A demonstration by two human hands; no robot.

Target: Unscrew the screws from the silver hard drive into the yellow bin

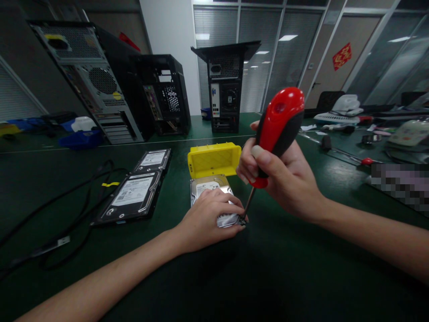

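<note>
Hard drive (205, 184), silver-topped, lying flat on the dark green surface (284, 273), well in from its far edge; near edge out of view. Yellow bin (215, 162) just behind it; two more drives (134, 192) lie toward the left edge, black cables (43, 250) beside them. Rightmost tower case (226, 89) stands near the far edge. Left hand (209, 219) laid across the silver drive and clamped on it, fingers over the top, thumb low along the near end. Right hand (291, 183) wrapped round a red-and-black screwdriver (277, 134), thumb on the lower grip. Hands close beside each other, not visibly touching. Shaft (249, 202) slants down and leftward; tip reaches the drive's near right corner, by the left thumb and fingertips. Whether it sits in a screw head: too small to tell. On technique, my judgement: seat the tip fully, line the handle up with whatever it engages, press down along the shaft, turn slowly from the wrist. A slant could let the tip ride out. Left fingertips sit close, so a slip might nick them; shifting them back, palm bearing firmly, seems safer.
</note>
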